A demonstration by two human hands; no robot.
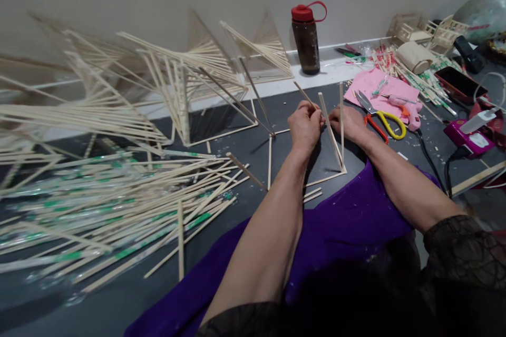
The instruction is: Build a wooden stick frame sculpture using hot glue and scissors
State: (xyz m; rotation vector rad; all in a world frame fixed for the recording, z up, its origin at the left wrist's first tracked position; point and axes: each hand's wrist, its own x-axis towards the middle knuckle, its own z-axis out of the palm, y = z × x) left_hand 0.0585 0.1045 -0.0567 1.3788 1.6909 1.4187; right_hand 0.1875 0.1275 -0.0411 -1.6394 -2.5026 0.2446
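My left hand is closed in a pinch around a thin wooden stick, which slants up and to the left. My right hand is curled just to its right, low over the table; what its fingertips grip is hidden. Both hands are at the far side of a stick frame, whose base lies on the table. Leaning sticks rise from its corners, among them an upright stick in front of my right hand.
Finished stick structures line the wall at left, above a pile of loose and wrapped chopsticks. A bottle stands behind. At right lie scissors, a pink glue gun, a phone and a purple power box. Purple cloth covers the near edge.
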